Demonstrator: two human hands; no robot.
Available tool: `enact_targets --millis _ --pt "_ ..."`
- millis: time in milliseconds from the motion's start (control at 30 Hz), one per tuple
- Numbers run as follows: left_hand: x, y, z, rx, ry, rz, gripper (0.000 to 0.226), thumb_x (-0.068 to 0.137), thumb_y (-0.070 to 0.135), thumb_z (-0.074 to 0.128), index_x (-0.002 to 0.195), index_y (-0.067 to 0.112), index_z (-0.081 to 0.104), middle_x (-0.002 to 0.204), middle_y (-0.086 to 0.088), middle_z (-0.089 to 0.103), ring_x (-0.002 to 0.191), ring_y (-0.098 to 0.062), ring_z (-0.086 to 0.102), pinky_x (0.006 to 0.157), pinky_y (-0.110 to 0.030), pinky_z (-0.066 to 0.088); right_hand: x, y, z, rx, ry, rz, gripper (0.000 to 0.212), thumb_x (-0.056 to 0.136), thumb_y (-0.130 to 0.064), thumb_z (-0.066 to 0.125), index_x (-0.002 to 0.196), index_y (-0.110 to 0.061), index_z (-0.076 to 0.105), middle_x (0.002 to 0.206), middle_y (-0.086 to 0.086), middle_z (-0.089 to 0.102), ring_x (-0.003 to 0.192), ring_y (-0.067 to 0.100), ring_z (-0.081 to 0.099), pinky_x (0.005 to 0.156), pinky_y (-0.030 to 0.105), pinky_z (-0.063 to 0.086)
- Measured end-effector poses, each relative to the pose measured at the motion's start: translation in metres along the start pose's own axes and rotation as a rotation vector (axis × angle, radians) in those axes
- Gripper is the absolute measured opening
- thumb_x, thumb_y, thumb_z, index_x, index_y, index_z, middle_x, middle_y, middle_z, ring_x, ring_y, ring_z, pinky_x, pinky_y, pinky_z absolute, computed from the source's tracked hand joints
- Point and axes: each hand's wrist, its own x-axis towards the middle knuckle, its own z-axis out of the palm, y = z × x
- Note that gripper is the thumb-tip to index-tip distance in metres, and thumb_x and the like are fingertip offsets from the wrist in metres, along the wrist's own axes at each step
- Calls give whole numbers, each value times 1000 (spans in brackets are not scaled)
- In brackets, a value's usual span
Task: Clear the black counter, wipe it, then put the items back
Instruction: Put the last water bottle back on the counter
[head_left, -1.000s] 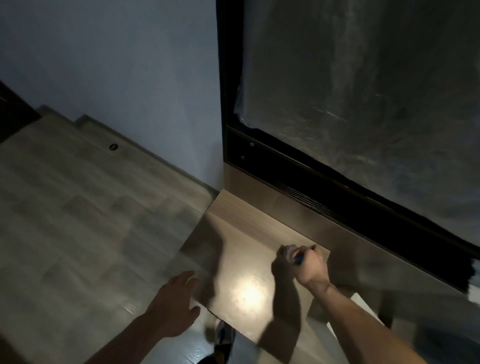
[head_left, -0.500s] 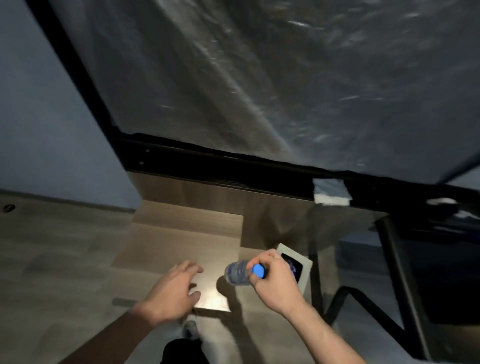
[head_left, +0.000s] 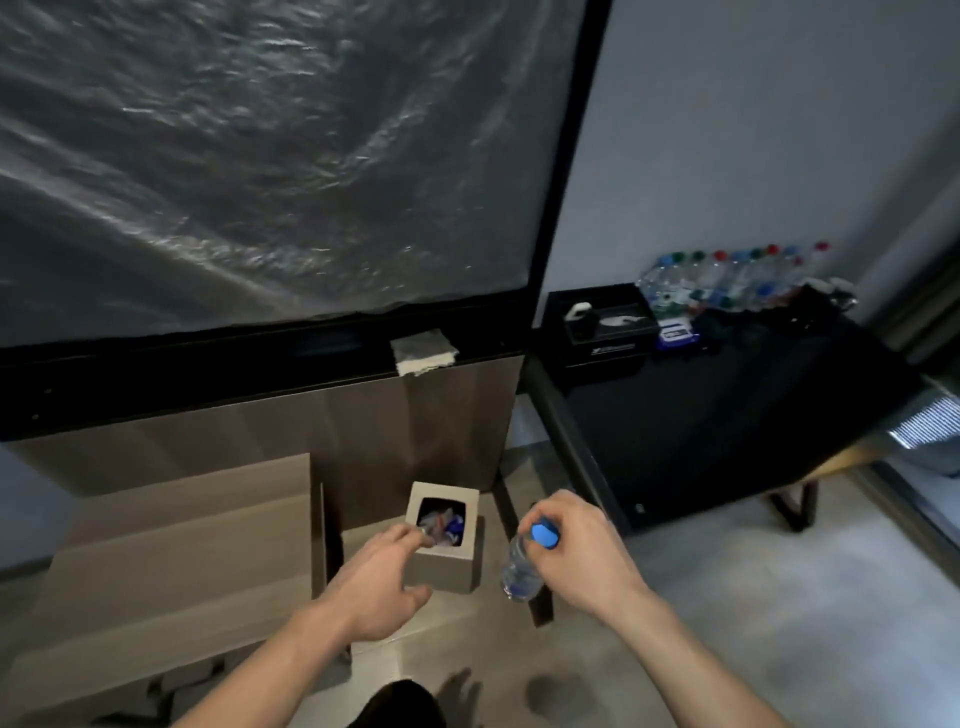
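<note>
Dim room, pale floor, large dark plastic-covered panel ahead. Black counter (head_left: 727, 415) stands at right against the wall, well apart from the hands.

Change: a second ago the view faced a wooden step at left, with the right hand holding the bottle low over it. The view has since swung right; the counter and a small box (head_left: 444, 564) on the floor have come into frame. The bottle stays in the right hand throughout.

Right hand (head_left: 582, 551): fingers curled round the neck and blue cap of the bottle (head_left: 519, 569), which hangs tilted, base down-left, just right of the box. Left hand (head_left: 376, 582): fingers extended, fairly straight, tips at the box's open top; nothing gripped that can be seen.

Bottle: small, clear plastic, blue cap, blue label patch near the base; contents not discernible.

Box: open top shows crumpled items, some blue.

Counter: not yet cleared. A row of bottles (head_left: 737, 280) with mixed coloured caps lines its back edge; a black tray (head_left: 602, 317) sits at the back-left corner. A grey cloth (head_left: 423, 351) lies on the dark ledge left of it.

Judgement: clearing phase, early; wiping not begun.
</note>
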Motion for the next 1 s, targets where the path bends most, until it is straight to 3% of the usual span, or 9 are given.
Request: enact_targets --millis 200,467,700,833,1000 --pt "38 74 4 100 -50 94 61 91 40 67 149 35 46 151 16 41 140 -8 40 115 -23 32 -23 74 -69 49 139 77 23 87 -21 75 88 -42 66 103 -21 59 94 2 63 76 22 58" --pt "127 154 21 155 -89 149 60 93 44 64 149 32 46 155 13 38 140 -11 41 116 -26 36 6 154 -155 34 230 126 21 86 -24 74 89 -44 68 98 -23 61 88 -4 61 62 11 44" --pt "237 219 56 91 -156 115 60 89 45 64 146 31 50 149 12 42 133 -13 46 114 -26 37 72 230 -228 26 206 124 21 86 -23 76 88 -42 68 98 -22 63 88 -4 63 65 14 47" --pt "300 261 77 87 -187 99 63 88 48 65 147 31 48 149 14 39 136 -12 43 114 -25 36 105 274 -268 6 195 128 22 85 -23 77 87 -43 68 97 -21 63 90 -3 63 72 23 56" --pt "363 305 102 100 -267 71 65 88 44 65 148 27 46 153 8 33 137 -18 43 117 -25 33 135 326 -313 -18 193 173 21 86 -25 77 91 -43 67 101 -22 60 89 -1 63 71 19 53"
